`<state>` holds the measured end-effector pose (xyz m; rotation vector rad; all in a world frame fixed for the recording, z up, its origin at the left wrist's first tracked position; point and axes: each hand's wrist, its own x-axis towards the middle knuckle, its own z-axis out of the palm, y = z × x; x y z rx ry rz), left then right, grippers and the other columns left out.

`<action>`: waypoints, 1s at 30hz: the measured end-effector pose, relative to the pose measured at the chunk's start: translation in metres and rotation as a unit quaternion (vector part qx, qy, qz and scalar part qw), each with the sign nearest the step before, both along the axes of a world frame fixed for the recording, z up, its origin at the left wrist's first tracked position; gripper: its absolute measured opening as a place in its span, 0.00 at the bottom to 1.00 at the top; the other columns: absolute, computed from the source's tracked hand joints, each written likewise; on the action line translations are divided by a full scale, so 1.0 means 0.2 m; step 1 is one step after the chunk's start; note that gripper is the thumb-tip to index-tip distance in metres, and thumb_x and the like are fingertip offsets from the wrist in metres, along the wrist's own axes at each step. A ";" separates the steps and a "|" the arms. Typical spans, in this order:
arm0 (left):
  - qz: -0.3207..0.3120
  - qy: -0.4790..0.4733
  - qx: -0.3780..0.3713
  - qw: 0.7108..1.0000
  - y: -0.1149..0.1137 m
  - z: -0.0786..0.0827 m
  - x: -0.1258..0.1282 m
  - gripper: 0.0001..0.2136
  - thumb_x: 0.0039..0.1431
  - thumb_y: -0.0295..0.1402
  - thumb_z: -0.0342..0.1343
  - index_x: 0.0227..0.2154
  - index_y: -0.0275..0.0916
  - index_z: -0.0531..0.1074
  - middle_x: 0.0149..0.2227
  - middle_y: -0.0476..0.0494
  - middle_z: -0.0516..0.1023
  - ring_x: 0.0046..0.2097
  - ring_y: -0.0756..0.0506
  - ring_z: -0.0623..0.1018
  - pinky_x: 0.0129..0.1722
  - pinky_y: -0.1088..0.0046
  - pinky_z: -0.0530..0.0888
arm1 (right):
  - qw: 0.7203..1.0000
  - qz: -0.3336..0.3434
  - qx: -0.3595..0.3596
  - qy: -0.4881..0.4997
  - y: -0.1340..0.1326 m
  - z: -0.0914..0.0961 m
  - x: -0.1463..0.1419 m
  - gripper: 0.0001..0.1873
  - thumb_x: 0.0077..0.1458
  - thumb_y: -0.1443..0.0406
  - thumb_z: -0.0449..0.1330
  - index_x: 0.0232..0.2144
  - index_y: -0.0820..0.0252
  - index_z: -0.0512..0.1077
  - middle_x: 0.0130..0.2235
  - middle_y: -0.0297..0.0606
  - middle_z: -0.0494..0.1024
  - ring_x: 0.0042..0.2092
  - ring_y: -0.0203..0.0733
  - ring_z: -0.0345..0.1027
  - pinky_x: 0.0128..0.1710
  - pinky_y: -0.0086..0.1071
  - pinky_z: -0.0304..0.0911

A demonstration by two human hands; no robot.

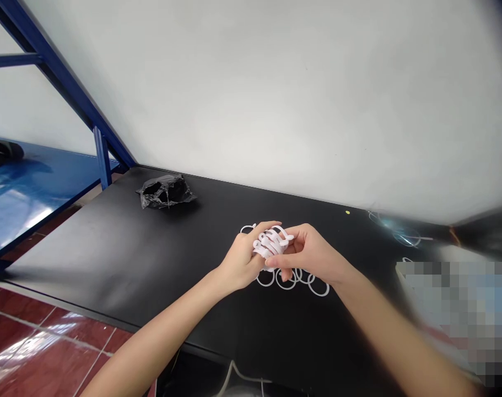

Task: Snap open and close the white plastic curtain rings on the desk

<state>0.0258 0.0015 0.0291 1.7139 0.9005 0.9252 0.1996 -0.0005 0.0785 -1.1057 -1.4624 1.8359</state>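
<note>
Over the black table, a bunch of white plastic rings (270,242) with small tabs sits stacked at the fingers of my left hand (244,256). That hand is closed on the bunch, its fingers largely covered by it. My right hand (306,253) meets it from the right, thumb and fingertips pinched at the bunch's edge; how many rings it grips is hidden. Loose white rings lie on the table just below the hands, among them one ring (319,285) at the right end. Another ring (246,228) shows partly behind my left hand.
A crumpled black plastic bag (167,191) lies open at the back left of the black table (110,231). A clear plastic piece (405,236) and a small yellow bit (347,212) are near the wall. A pixelated pale object (453,314) stands right. A blue frame (69,82) rises left.
</note>
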 end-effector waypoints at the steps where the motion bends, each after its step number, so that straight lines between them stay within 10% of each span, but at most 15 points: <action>1: -0.009 -0.004 0.008 1.000 0.00 0.00 0.00 0.21 0.56 0.25 0.50 0.54 0.39 0.68 0.34 0.48 0.79 0.30 0.50 0.75 0.34 0.74 0.71 | 1.000 0.009 -0.005 0.003 0.00 0.00 0.00 0.11 0.44 0.64 0.72 0.30 0.66 0.79 0.25 0.37 0.80 0.23 0.33 0.74 0.21 0.22 0.69; 7: -0.046 -0.038 0.015 0.998 0.01 -0.01 0.00 0.17 0.63 0.31 0.50 0.55 0.38 0.68 0.45 0.41 0.79 0.44 0.44 0.78 0.46 0.68 0.72 | 0.996 0.050 -0.038 0.060 0.01 -0.01 0.01 0.15 0.52 0.59 0.67 0.35 0.67 0.79 0.30 0.43 0.83 0.31 0.40 0.80 0.22 0.23 0.72; 11: -0.068 0.003 0.039 0.997 0.02 -0.02 -0.01 0.19 0.61 0.30 0.52 0.55 0.39 0.67 0.38 0.44 0.79 0.35 0.46 0.78 0.38 0.71 0.72 | 0.993 0.054 -0.086 0.058 0.02 -0.04 0.01 0.22 0.57 0.53 0.62 0.27 0.69 0.76 0.20 0.42 0.79 0.18 0.36 0.74 0.09 0.18 0.54; 19: -0.075 0.026 0.064 0.995 0.05 -0.03 -0.01 0.04 0.47 0.28 0.55 0.29 0.35 0.69 0.27 0.50 0.70 0.25 0.51 0.67 0.26 0.76 0.65 | 0.997 0.077 0.000 -0.006 -0.03 -0.05 -0.04 0.15 0.45 0.62 0.72 0.34 0.65 0.76 0.32 0.38 0.82 0.27 0.38 0.78 0.14 0.19 0.57; 30: -0.093 0.134 0.101 0.982 0.06 -0.01 -0.06 0.29 0.52 0.22 0.48 0.60 0.40 0.63 0.20 0.55 0.74 0.24 0.48 0.74 0.28 0.76 0.68 | 0.999 0.038 -0.013 -0.010 -0.04 -0.08 -0.07 0.17 0.52 0.57 0.66 0.24 0.67 0.76 0.26 0.40 0.81 0.21 0.33 0.74 0.15 0.19 0.60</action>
